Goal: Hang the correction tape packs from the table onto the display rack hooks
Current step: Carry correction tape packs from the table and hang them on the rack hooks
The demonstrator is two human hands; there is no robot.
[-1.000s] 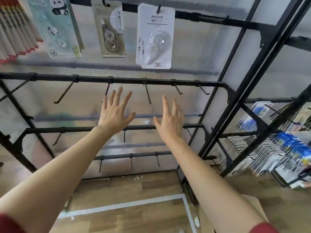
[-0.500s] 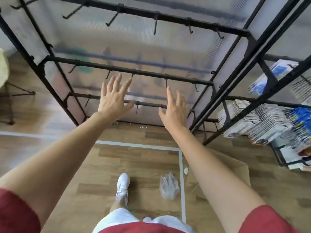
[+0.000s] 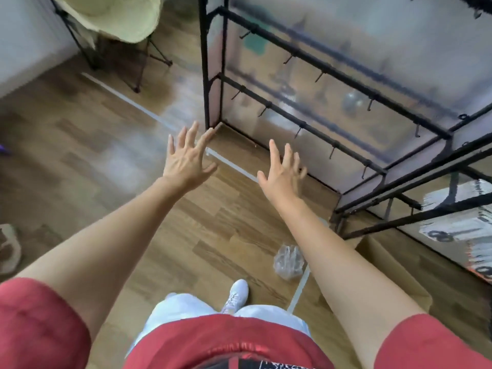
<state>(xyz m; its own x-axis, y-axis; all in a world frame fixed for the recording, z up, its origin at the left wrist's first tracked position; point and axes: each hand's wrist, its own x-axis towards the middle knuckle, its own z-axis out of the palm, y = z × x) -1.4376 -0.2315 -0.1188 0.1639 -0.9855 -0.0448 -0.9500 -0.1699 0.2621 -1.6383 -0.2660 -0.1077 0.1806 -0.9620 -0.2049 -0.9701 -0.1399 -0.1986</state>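
Note:
Both my arms stretch out in front of me over the wooden floor. My left hand (image 3: 187,155) has its fingers spread and holds nothing. My right hand (image 3: 282,171) is also spread and empty. The black display rack (image 3: 303,123) with bare hooks on its lower bars stands to the right, its lower left corner just beyond my left fingertips. No correction tape pack and no table are in view.
A second rack (image 3: 458,227) with hanging stationery packs stands at the far right. A crumpled clear plastic bag (image 3: 288,262) and a cardboard sheet (image 3: 394,270) lie on the floor. A folding chair (image 3: 119,20) stands at the upper left. White tape lines cross the floor.
My view has swung down and to the left, away from the hung packs at the top of the rack. Both hands stay spread and empty out in front.

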